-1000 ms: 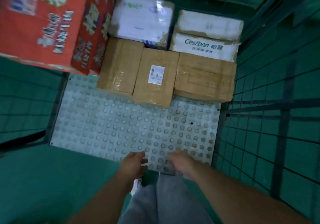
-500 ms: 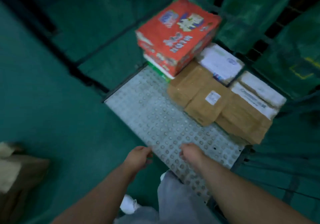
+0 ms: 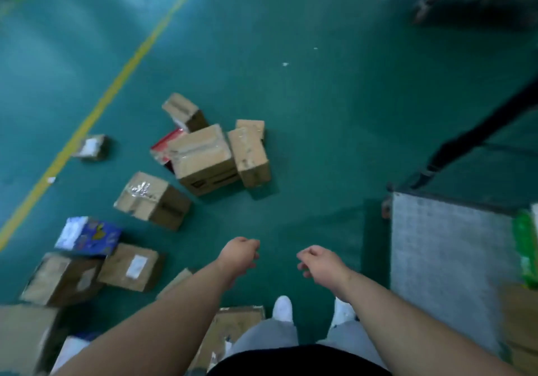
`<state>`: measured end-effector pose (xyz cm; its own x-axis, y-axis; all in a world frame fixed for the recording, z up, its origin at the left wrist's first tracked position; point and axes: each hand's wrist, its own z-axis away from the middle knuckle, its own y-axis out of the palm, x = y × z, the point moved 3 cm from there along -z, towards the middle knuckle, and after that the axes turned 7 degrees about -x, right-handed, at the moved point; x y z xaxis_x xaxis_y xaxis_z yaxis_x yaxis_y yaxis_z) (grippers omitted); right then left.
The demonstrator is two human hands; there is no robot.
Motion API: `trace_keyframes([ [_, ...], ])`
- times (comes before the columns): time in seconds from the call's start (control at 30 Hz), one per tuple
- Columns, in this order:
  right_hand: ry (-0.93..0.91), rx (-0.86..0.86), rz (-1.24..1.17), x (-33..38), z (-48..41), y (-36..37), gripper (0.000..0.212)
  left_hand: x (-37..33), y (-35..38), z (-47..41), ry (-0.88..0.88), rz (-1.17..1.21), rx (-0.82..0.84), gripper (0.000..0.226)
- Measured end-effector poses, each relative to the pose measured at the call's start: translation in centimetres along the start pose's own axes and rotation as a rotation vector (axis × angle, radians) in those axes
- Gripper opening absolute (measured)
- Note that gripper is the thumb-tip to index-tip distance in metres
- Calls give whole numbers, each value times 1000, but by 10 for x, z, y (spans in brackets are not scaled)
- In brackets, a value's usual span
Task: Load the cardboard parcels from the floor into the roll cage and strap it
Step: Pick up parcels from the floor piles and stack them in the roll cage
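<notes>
- The left hand [image 3: 240, 255] hangs in the lower middle of the frame, fingers loosely curled and holding nothing.
- The right hand [image 3: 320, 262] hangs just to the right of it, apart from it, fingers likewise slack and empty.
- Both hands are over the green floor [image 3: 320, 113] and touch no parcel.
- A cluster of brown cardboard parcels lies at the centre of the frame. It has a large box [image 3: 203, 160] with shiny tape on top and a narrow box [image 3: 251, 157] against its right side. A small box [image 3: 250, 127] sits just above that, and a tilted box [image 3: 183, 110] is at the cluster's upper left.
- A red packet [image 3: 166, 147] shows at the large box's left side.
- Below and left of the cluster, a taped box [image 3: 151, 199] stands alone.
- Further left, a labelled box [image 3: 91, 147] lies just beside the yellow line [image 3: 116, 84], which runs diagonally across the left of the frame.
- In the lower left, a blue box [image 3: 87, 236], a brown box [image 3: 131, 266] with a white label and a blurred box [image 3: 61, 278] sit close together.
- A flat torn carton [image 3: 235, 326] lies at the bottom, just left of a white shoe [image 3: 283, 307].
- The roll cage's grey studded base [image 3: 442, 259] fills the right edge, with a green packet [image 3: 524, 247] on it at the far right.
- A dark bar [image 3: 480, 131] runs from the base's upper corner toward the upper right. It is too blurred to tell whether it is a strap.
</notes>
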<state>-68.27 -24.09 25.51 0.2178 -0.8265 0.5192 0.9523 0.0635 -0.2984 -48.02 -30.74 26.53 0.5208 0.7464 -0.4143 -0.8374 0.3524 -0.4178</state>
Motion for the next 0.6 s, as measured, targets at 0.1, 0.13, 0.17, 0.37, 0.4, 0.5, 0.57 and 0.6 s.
trace_keyframes([
  [0.1, -13, 5, 104, 41, -25, 14, 21, 8, -39, -21, -99, 135, -69, 10],
  [0.13, -8, 7, 135, 51, -34, 16, 21, 9, -46, -29, -128, 166, -82, 11],
  [0.17, 6, 16, 150, 58, -45, 19, 21, 9, -51, -36, -150, 189, -87, 13],
  [0.37, 23, 85, 308, 117, -129, 23, 23, -27, -75, -91, -213, 267, -117, 16],
  [0.4, 12, 100, 331, 136, -141, 22, 22, -36, -83, -99, -212, 292, -149, 17],
  [0.5, -27, 149, 398, 195, -182, 21, 20, -68, -111, -122, -194, 370, -242, 15],
  [0.57, -48, 159, 406, 241, -205, 20, 18, -86, -132, -134, -197, 437, -280, 15],
  [0.6, -61, 146, 422, 265, -214, 20, 15, -93, -142, -140, -199, 455, -291, 16],
])
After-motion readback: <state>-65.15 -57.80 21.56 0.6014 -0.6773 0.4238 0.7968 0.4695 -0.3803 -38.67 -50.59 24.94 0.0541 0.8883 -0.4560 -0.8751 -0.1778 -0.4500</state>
